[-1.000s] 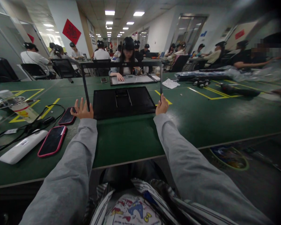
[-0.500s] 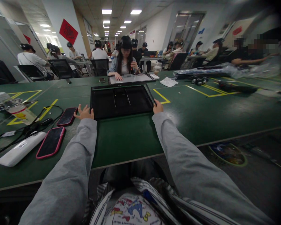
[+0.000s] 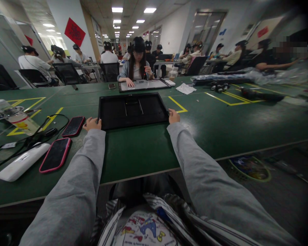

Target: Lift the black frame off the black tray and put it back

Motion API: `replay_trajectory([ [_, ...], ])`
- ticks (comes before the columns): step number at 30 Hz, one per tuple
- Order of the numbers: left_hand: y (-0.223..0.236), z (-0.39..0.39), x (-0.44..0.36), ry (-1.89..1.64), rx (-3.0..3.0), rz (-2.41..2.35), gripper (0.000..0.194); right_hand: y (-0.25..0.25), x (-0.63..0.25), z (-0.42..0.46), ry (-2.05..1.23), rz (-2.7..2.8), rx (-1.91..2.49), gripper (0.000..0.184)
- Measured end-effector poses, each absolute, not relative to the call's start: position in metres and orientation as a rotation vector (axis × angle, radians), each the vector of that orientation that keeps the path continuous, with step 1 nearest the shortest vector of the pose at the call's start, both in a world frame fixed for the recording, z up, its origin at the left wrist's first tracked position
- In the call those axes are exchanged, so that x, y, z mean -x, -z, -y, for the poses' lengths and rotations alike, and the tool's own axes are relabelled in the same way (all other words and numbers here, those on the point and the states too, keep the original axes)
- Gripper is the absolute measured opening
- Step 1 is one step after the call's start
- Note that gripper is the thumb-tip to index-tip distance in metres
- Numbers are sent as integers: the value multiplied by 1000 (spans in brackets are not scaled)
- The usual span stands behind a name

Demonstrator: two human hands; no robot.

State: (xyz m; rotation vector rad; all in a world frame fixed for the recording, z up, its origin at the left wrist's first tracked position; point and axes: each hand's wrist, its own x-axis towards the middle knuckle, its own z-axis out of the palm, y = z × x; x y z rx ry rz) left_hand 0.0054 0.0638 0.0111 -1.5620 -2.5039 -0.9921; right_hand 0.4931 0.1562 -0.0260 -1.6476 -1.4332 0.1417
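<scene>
A black rectangular panel (image 3: 154, 106) with a raised rim lies on the green table, two slim light strips standing out near its middle. My left hand (image 3: 92, 124) holds its near left corner, fingers curled in against the edge. At the right edge, my right hand (image 3: 174, 116) grips the rim near the front corner. Some fingertips are hidden behind the panel's sides. Just left of my left hand lies a phone in a red case (image 3: 73, 126). A second phone in a pink case (image 3: 55, 155) rests nearer to me.
A white power bank (image 3: 23, 162), black cables (image 3: 17, 150) and a plastic bottle (image 3: 22, 119) are on the left. Across the table, a co-worker (image 3: 137, 65) touches a grey panel (image 3: 149, 84). Crumpled tissue (image 3: 185, 89) and a dark tool (image 3: 259, 94) lie to the right.
My left hand's spread fingers have drawn in to the panel's left edge. The panel has tilted or shifted slightly; my right hand stays on its right edge.
</scene>
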Motion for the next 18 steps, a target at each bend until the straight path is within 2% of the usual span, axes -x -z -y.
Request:
replay_trajectory([
  [2, -12, -63, -5, 995, 1572, 2479, 39, 27, -493, -158, -154, 1443, 1630, 41],
  [7, -13, -61, -6, 1048, 1591, 2436, 38, 31, -492, -162, -152, 1530, 1617, 51],
  [13, -20, -56, -12, 1139, 1587, 2344, 36, 30, -493, -156, -186, 1477, 1659, 47],
  [18, -24, -53, -15, 1190, 1577, 2272, 38, 14, -482, -144, -92, 1387, 1702, 49],
])
